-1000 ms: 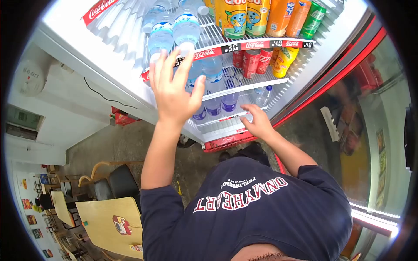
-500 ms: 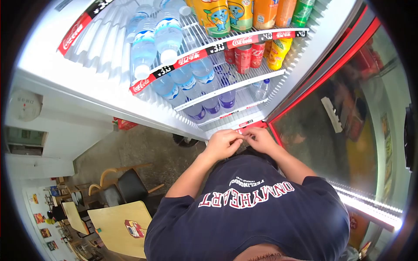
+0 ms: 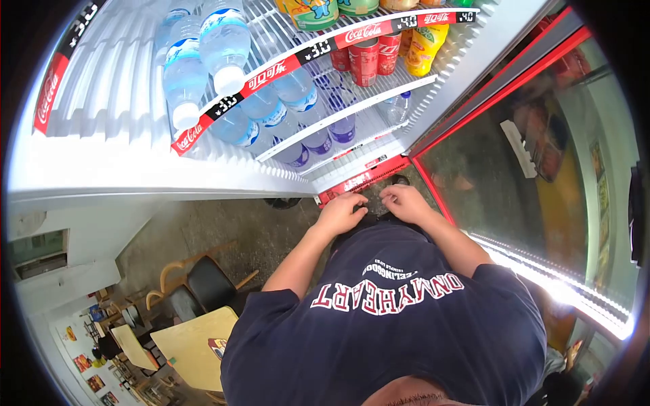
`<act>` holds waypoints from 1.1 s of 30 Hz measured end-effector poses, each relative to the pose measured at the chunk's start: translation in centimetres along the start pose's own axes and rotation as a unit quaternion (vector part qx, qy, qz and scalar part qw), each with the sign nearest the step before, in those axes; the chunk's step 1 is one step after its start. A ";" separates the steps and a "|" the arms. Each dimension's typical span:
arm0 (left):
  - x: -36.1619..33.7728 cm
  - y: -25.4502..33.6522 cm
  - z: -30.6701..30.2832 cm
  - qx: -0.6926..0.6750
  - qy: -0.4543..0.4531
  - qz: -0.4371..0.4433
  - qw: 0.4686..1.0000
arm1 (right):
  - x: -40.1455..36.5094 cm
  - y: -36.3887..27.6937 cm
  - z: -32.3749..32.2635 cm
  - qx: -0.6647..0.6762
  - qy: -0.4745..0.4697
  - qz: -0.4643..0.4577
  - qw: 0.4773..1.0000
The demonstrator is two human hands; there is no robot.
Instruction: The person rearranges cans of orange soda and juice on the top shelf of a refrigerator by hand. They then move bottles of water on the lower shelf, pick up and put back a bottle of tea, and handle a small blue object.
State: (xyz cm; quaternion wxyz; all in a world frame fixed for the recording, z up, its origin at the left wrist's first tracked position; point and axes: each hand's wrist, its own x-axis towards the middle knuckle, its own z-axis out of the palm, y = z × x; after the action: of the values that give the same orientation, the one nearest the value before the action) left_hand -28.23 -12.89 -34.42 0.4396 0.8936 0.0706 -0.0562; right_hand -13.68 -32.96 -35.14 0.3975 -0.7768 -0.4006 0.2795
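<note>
My left hand (image 3: 342,213) is in front of my waist, its fingers loosely bent and a small gap between thumb and fingertips. My right hand (image 3: 405,203) is level with it across a short gap, fingers also loosely curled. Nothing shows in either hand. Both are close to the red bottom edge (image 3: 369,174) of an open drinks fridge, without visibly touching it. Inside, clear water bottles (image 3: 225,47) lie on the upper shelf at left. More bottles (image 3: 274,111) fill the shelf below, beside red cans (image 3: 363,62) and a yellow bottle (image 3: 426,51).
The fridge's glass door (image 3: 514,169) stands open at right, with a bright light strip (image 3: 555,287) along it. Black chairs (image 3: 208,281) and a pale wooden table (image 3: 193,342) are at lower left. A small clear bottle (image 3: 396,108) is on a lower shelf.
My hands, touching at the fingertips before, have moved apart. The view has shifted, so the fridge shelves appear higher and further left.
</note>
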 end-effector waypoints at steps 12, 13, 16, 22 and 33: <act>4.4 2.1 -2.4 -0.054 0.075 0.023 0.995 | 0.0 0.5 -0.4 -0.025 -0.018 0.026 0.999; 5.1 3.1 -3.0 -0.051 0.103 0.044 0.992 | 0.0 0.5 -0.5 -0.020 -0.014 0.031 0.999; 7.8 5.4 -5.3 -0.021 0.167 0.108 0.980 | -0.1 0.7 -0.5 -0.014 -0.001 0.044 0.999; 15.9 9.3 -9.8 0.072 0.393 0.235 0.886 | -1.3 1.1 -0.1 0.002 0.018 0.058 0.998; 25.1 9.5 -13.0 -0.462 0.454 0.034 0.761 | -4.7 3.2 0.3 -0.013 0.070 0.105 0.992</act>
State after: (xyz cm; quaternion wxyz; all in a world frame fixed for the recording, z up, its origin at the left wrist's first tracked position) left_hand -1.37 -6.40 -23.25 0.7173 0.5046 0.2494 0.4107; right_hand -15.07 -37.97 -37.41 0.3827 -0.8373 -0.2919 0.2592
